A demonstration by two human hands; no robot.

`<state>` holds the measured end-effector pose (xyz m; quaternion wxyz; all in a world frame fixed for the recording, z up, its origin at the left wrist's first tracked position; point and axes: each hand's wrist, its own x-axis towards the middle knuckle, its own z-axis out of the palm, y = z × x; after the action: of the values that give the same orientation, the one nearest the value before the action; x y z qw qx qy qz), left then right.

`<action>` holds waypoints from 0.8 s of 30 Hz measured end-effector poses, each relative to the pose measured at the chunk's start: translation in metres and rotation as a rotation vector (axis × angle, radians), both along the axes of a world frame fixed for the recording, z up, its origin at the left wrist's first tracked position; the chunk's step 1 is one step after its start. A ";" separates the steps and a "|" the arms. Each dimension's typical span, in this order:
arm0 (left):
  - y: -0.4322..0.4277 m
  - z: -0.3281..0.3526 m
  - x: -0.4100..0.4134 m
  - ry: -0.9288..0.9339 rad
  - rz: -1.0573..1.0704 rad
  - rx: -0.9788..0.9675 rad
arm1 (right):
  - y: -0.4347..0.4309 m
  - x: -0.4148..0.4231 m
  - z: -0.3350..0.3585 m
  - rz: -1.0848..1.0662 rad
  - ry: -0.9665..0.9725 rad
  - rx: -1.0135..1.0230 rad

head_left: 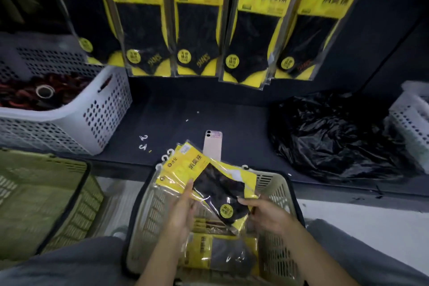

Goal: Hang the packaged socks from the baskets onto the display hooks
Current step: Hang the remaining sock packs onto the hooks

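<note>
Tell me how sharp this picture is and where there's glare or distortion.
Head view: the hanging sock packs are motion-smeared, their print blurred; the held sock packs are sharper, with glare streaks on their wrap; the black plastic bag shows bright highlights; wide-angle bending curves the shelf edge; the top-left corner is dark.

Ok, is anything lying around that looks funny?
Yes. A pink phone lies back up on the dark shelf, which seems odd for a shop display, and small white bits lie scattered left of it.
</note>
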<state>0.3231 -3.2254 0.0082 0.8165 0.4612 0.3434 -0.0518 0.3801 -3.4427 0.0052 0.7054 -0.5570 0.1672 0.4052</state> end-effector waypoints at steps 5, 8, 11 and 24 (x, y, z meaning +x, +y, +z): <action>-0.004 0.078 0.034 -0.277 0.086 0.204 | 0.014 0.020 0.068 -0.144 -0.448 -0.273; -0.004 0.123 0.052 -0.412 -0.052 0.410 | 0.020 0.036 0.121 -0.213 -0.792 -0.303; -0.015 0.162 0.067 -0.543 -0.182 0.518 | 0.032 0.045 0.169 -0.237 -1.009 -0.277; -0.034 0.235 0.102 -0.797 -0.214 0.603 | 0.006 0.072 0.246 -0.498 -1.067 -0.074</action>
<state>0.4256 -3.2590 0.2433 0.7047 0.6928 -0.0443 0.1462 0.4518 -3.4363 0.2515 0.7460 -0.6522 -0.0709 -0.1148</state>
